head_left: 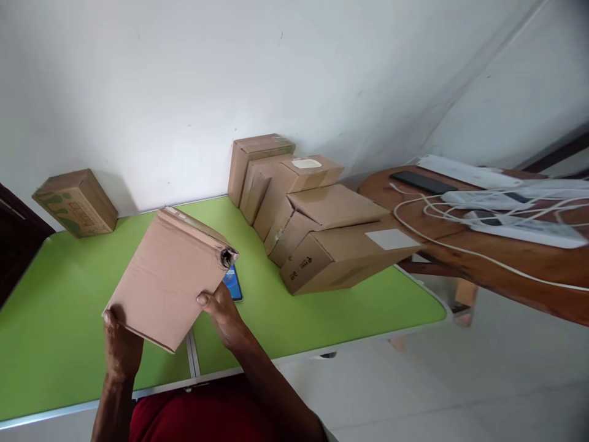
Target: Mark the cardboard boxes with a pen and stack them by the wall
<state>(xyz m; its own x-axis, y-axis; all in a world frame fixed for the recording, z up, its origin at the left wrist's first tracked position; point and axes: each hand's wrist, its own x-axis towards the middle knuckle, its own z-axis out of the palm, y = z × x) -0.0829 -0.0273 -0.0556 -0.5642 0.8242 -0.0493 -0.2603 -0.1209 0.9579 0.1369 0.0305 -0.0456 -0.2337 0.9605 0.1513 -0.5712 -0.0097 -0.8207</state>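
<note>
While you hold it up off the green table [59,319], note the lone printed box [76,201] far left against the wall, well apart from your work. Left hand [120,350] grips the near corner of the flat cardboard box [168,279]; fingers wrapped under, thumb on top. The box sits tilted above the table's middle seam, its far edge raised. Right hand [223,314] pinches the right edge, thumb pressed on the face; other fingers hidden beneath. A phone [232,283] lies on the table just beside that hand, partly under the box. My judgement: keep both grips near the corners so the panel stays square, and mind the frayed corner up top. Further right, stacked boxes [317,221] lean in a row. Beyond them, a wooden table [506,258] carries white cables [460,215].
</note>
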